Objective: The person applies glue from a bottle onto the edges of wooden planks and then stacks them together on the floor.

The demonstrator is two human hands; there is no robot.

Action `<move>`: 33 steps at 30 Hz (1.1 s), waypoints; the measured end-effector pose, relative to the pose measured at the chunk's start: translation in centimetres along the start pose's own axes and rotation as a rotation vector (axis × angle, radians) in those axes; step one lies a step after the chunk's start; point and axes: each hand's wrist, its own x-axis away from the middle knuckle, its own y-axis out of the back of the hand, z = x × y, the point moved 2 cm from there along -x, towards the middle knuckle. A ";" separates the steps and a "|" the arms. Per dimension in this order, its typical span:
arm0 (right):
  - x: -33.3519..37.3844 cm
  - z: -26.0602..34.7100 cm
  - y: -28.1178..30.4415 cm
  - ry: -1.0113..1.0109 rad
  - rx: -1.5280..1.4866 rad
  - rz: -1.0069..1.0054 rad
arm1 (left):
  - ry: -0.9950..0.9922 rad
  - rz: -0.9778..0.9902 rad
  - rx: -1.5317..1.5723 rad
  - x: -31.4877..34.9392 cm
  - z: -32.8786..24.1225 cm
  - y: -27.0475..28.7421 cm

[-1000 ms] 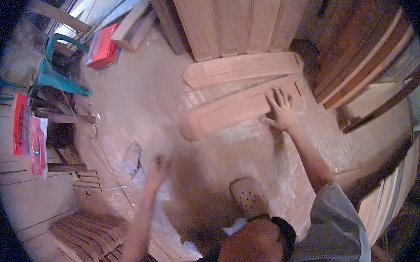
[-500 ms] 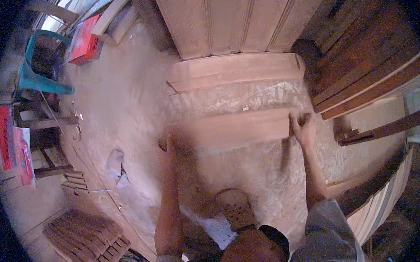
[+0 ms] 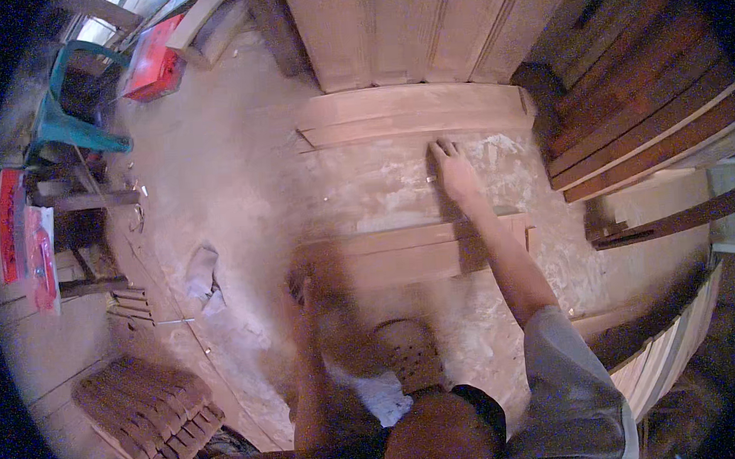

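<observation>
**Head view: hands at two wooden boards on a dusty floor**

Head camera looks down on a near board (image 3: 410, 256) lying crosswise on the floor (image 3: 232, 187). Left hand (image 3: 304, 287) sits blurred at its left end; its grip cannot be told. Right hand (image 3: 452, 168) reaches past it, fingers spread flat on the floor just below the far board (image 3: 411, 115).

Woodworking workshop, stacked planks (image 3: 644, 123), leaning wooden panels (image 3: 407, 28), dusty concrete floor (image 3: 232, 178)
</observation>
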 end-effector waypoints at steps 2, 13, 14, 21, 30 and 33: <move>-0.1 -0.5 -0.9 -0.017 0.047 0.049 | 0.019 -0.026 0.136 1.1 1.6 0.0; 3.4 1.6 -0.2 0.022 -0.048 0.209 | 0.154 -0.172 0.251 4.2 7.0 2.8; 3.8 1.2 -0.9 -0.033 -0.136 0.182 | 0.137 -0.145 0.233 4.2 6.0 2.7; 12.1 -8.9 3.9 -0.369 0.220 -0.010 | 0.047 0.005 0.039 3.4 2.3 4.8; 23.7 -4.7 7.4 -0.676 -0.117 -0.059 | 0.034 0.075 -0.004 1.6 1.7 1.1; 25.0 -5.9 3.8 -0.656 0.040 -0.243 | 0.089 0.008 0.222 1.5 2.3 -0.4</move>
